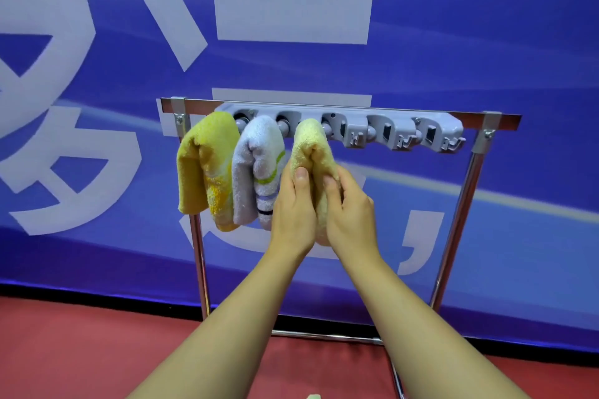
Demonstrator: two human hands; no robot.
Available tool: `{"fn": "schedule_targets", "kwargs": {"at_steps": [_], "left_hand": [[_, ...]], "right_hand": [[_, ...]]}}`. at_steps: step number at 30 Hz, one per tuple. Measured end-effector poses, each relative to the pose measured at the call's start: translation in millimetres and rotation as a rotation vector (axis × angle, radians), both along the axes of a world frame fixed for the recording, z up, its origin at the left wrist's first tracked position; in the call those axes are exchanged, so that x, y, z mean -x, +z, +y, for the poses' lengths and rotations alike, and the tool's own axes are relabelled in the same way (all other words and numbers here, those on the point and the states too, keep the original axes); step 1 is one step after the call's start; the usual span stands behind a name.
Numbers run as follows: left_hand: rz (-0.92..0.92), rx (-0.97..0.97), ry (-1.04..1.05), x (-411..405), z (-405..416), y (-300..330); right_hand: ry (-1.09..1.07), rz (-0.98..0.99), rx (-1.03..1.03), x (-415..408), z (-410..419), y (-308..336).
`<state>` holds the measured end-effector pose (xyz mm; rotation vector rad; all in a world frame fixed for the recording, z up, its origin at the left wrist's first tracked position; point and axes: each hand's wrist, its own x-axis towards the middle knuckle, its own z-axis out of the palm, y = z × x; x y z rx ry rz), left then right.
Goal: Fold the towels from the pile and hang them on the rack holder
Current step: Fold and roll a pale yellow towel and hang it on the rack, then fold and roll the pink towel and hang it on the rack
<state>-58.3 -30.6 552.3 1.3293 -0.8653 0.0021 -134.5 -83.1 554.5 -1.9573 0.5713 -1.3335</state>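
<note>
Head cam: pale yellow towel (312,152) hanging lengthwise down off the rack holder (382,129).
Left hand (293,207) and right hand (351,210) are both gripping it, fingers curled, probably pinching the folds.

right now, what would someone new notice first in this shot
Two hands meet at the centre: the left hand and right hand both pinch a pale yellow towel hanging from the grey rack holder. To its left hang a lavender striped towel and a bright yellow towel. Behind stands a blue banner with big white characters.

blue banner wall (453,42) with white characters, red floor (81,350)
</note>
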Motion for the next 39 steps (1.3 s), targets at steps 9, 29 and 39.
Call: {"fn": "schedule_targets", "kwargs": {"at_steps": [9,29,39], "left_hand": [[0.037,-0.111,-0.175,0,15,-67],[0.317,-1.137,-0.335,-14,5,-484],[0.407,-1.389,-0.421,-3,-23,-645]], "right_hand": [[0.078,0.155,-0.095,32,-16,-56],[0.262,1.235,-0.376,133,-83,-492],[0.266,1.182,-0.573,139,-64,-599]]}}
